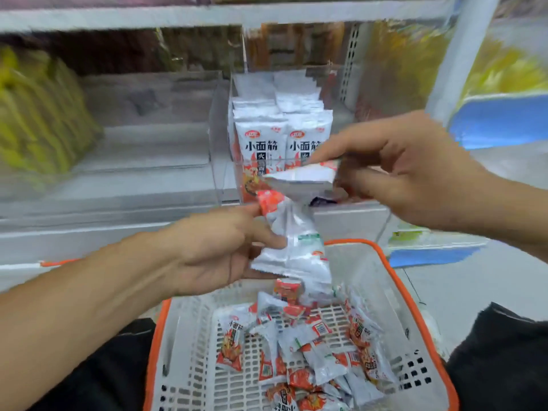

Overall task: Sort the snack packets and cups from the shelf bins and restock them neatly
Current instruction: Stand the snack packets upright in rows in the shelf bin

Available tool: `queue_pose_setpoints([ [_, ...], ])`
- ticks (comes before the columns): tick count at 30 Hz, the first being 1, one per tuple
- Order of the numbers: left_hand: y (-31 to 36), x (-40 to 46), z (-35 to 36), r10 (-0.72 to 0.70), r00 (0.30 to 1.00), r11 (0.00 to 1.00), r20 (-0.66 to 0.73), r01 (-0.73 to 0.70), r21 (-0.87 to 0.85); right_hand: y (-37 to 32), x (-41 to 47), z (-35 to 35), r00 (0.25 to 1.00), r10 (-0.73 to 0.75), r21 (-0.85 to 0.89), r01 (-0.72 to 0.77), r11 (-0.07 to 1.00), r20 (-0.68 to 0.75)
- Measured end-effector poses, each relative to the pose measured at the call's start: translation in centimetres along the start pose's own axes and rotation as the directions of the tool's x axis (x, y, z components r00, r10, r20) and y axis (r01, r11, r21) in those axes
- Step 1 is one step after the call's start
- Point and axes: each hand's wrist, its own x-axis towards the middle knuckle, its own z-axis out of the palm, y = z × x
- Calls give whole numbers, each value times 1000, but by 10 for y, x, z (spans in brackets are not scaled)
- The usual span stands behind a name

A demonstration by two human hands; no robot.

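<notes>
My left hand (219, 250) grips a small bunch of white-and-red snack packets (296, 241) above the basket. My right hand (394, 170) pinches one white packet (302, 178) by its end, holding it flat just in front of the clear shelf bin (221, 137). In that bin, white packets with red print (262, 143) stand upright in two rows. Below, a white basket with an orange rim (394, 280) holds several loose packets (311, 345) of the same kind.
Yellow bags (38, 114) fill the bin at the left. A bare clear bin section (148, 129) lies between them and the packet bin. Yellow and blue packaging (501, 84) sits at the right. The shelf's front edge (118, 229) runs under my hands.
</notes>
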Motion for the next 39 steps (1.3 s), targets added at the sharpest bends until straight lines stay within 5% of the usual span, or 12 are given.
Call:
queue_pose_setpoints([
  [2,22,3,9,71,997,997,9,-72,38,-3,9,-10,953,-254,-231,214,949,-162],
  [4,40,5,17,145,988,989,43,-146,16,2,15,-16,912,-340,-273,275,922,-230],
  [11,47,13,11,249,964,960,96,-233,-153,11,11,-24,969,-188,-82,176,981,-161],
  [17,46,19,16,238,964,943,115,-201,-267,-9,3,-37,983,-132,-124,148,981,131],
  [23,54,15,7,239,947,921,215,-150,-360,3,1,-33,977,-155,-339,197,920,149],
  [26,51,18,13,213,968,958,132,-181,-222,15,4,-26,968,-248,-399,237,886,26],
  [28,51,21,18,219,974,968,50,-211,-133,15,7,-26,977,-183,-264,150,953,-105],
  [30,54,23,20,260,962,966,-86,-258,29,12,10,-29,985,0,53,9,999,-175],
  [33,55,28,11,565,775,793,-285,-414,446,10,14,-30,947,265,482,-149,863,-181],
  [35,53,30,7,712,686,579,-150,-451,679,11,13,-25,920,383,615,-255,746,-83],
  [37,46,33,14,643,765,585,30,-516,626,9,13,-16,908,414,643,-279,713,-64],
  [39,35,40,22,618,783,623,66,-540,566,8,15,-10,889,444,653,-271,707,-112],
])
